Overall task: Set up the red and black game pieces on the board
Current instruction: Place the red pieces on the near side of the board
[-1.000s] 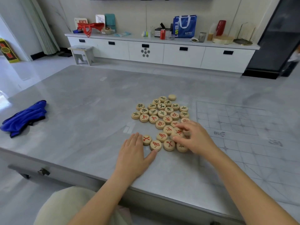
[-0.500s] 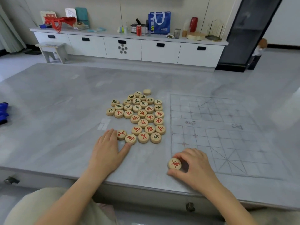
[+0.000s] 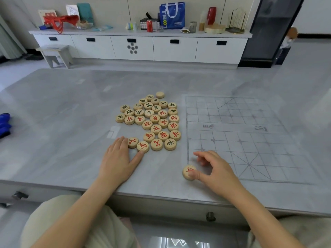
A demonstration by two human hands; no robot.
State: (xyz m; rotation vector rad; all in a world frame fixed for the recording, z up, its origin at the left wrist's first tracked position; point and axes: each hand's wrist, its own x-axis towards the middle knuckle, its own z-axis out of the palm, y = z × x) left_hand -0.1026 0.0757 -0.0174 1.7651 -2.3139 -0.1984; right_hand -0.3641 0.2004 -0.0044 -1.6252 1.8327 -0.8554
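Note:
A cluster of round wooden pieces (image 3: 154, 122) with red and black characters lies on the grey table, left of the faint board grid (image 3: 250, 140). My left hand (image 3: 118, 161) rests flat beside the cluster's near-left pieces, its fingertips and thumb touching two red ones. One red-marked piece (image 3: 188, 171) sits alone at the board's near-left corner. My right hand (image 3: 213, 169) hovers over that corner with only its thumb lying on the piece. Its other fingers are lifted, loosely bent and clear of the piece.
A blue cloth (image 3: 4, 124) lies at the table's far left edge. The table's front edge (image 3: 161, 192) runs just below my wrists. A white cabinet (image 3: 139, 47) with bags and cans stands across the room.
My right hand lifted a red piece out of the cluster, carried it to the board's near-left corner and loosened its fingers from it. My left hand stayed by the cluster.

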